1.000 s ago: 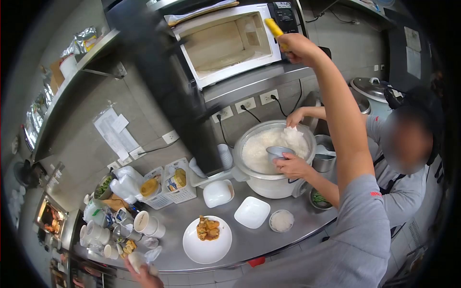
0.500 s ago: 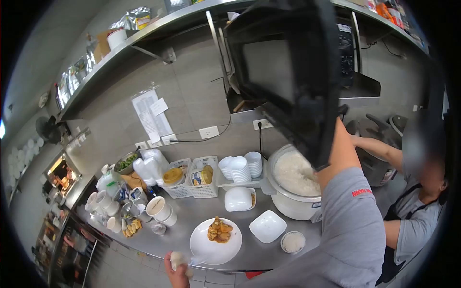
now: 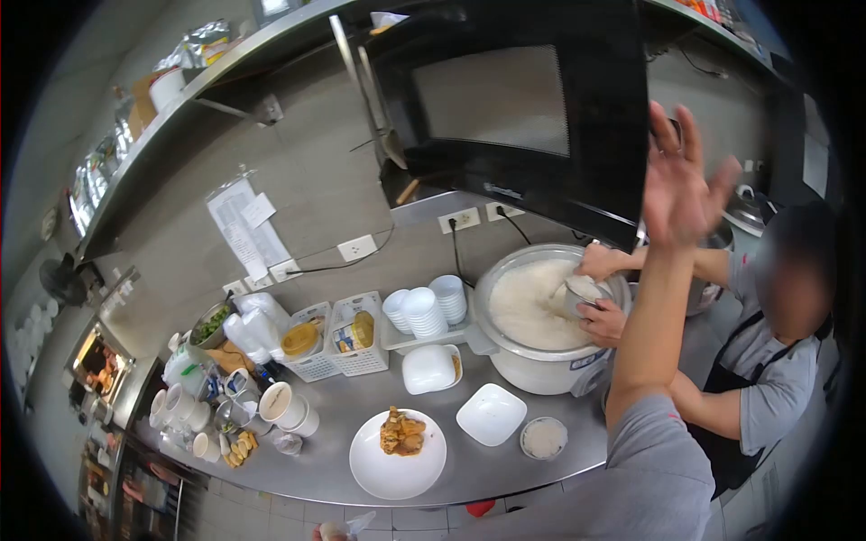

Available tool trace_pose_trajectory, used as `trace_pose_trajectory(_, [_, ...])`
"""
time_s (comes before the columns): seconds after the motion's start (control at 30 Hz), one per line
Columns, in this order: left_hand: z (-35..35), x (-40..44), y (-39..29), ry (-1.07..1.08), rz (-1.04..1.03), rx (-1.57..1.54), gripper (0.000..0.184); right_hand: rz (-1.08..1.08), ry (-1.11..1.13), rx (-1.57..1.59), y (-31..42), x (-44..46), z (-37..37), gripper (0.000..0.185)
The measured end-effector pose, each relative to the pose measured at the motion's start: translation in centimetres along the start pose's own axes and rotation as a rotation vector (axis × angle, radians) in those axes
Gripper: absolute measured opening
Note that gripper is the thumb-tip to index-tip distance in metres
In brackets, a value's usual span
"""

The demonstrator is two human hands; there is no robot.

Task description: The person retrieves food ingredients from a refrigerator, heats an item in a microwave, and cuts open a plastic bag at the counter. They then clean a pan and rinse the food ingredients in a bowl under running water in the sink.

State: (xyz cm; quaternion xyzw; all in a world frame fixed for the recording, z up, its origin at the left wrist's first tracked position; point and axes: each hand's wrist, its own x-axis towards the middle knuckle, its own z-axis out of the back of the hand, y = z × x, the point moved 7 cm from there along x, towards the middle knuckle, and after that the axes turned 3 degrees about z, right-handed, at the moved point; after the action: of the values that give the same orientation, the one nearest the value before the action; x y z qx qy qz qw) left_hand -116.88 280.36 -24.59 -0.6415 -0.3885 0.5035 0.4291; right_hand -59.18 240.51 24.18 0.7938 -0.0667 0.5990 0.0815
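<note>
At the upper right of the head view, the right hand (image 3: 681, 194) is raised beside the microwave (image 3: 505, 113), fingers spread apart and gripping nothing. The microwave's dark front spans the upper middle to upper right. At the bottom edge, left of centre, the left hand (image 3: 320, 534) is mostly cut off beside a pale item (image 3: 335, 530) and clear plastic (image 3: 361, 521); how firmly its fingers close, I cannot tell. Lower centre, a white plate (image 3: 398, 475) bears sauced food (image 3: 402, 433); to its right are a square bowl (image 3: 492, 415) and a small rice bowl (image 3: 544, 438). Right of centre, a co-worker (image 3: 776, 379) has both hands at a big pot (image 3: 541, 374) of rice, one holding a metal cup (image 3: 582, 294). Stacked white bowls (image 3: 423, 312) stand left of the pot.
</note>
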Motion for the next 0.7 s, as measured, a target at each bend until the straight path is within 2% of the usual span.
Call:
trace_pose_trajectory(0.03, [-0.4, 0.1, -0.5, 0.008, 0.044, 0.057, 0.062, 0.093, 0.133, -0.082, 1.9, -1.6, -2.0, 0.091])
trace_pose_trajectory(0.07, [-1.2, 0.1, -1.2, 0.031, 0.047, 0.077, 0.062, 0.201, 0.123, -0.360, 3.1, -3.1, -3.7, 0.085])
trace_pose_trajectory(0.13, [-2.4, 0.2, -3.4, -0.048, -0.020, 0.157, 0.063, 0.402, 0.252, -0.932, 3.1, -5.0, -8.5, 0.068])
trace_pose_trajectory(0.2, [-4.8, 0.3, -5.0, 0.002, -0.017, 0.163, 0.064, 0.540, 0.503, -1.433, 1.1, -6.7, -13.2, 0.052])
trace_pose_trajectory(0.27, [-6.1, 0.9, -5.7, 0.043, -0.017, 0.160, 0.066, 0.581, 0.603, -1.668, -0.3, -7.7, -14.4, 0.049])
trace_pose_trajectory(0.33, [-7.6, 2.0, -5.9, 0.132, -0.105, 0.346, 0.070, 0.778, 0.587, -1.823, -1.5, -9.1, -12.6, 0.020])
trace_pose_trajectory(0.37, [-8.1, 1.8, -6.2, 0.140, -0.106, 0.348, 0.070, 0.779, 0.589, -1.832, -1.4, -9.1, -11.7, 0.020])
trace_pose_trajectory(0.43, [-9.1, 0.8, -6.0, 0.176, -0.061, 0.340, 0.070, 0.770, 0.460, -1.917, -0.3, -8.5, -9.4, 0.011])
trace_pose_trajectory(0.53, [-8.6, 0.6, -4.6, 0.158, -0.023, 0.250, 0.069, 0.690, 0.307, -2.011, 0.0, -5.4, -4.7, 0.016])
trace_pose_trajectory(0.57, [-7.9, 1.0, -3.8, 0.154, -0.016, 0.242, 0.069, 0.691, 0.319, -2.004, -0.4, -4.1, -3.2, 0.016])
trace_pose_trajectory(0.63, [-6.1, 2.0, -2.1, 0.169, -0.015, 0.246, 0.069, 0.222, 0.041, -1.740, -1.1, -0.4, 4.0, 0.023])
trace_pose_trajectory(0.7, [-4.9, 1.7, -1.4, 0.150, 0.030, 0.206, 0.069, -0.055, -0.190, -1.647, -1.0, 2.5, 11.3, 0.029])
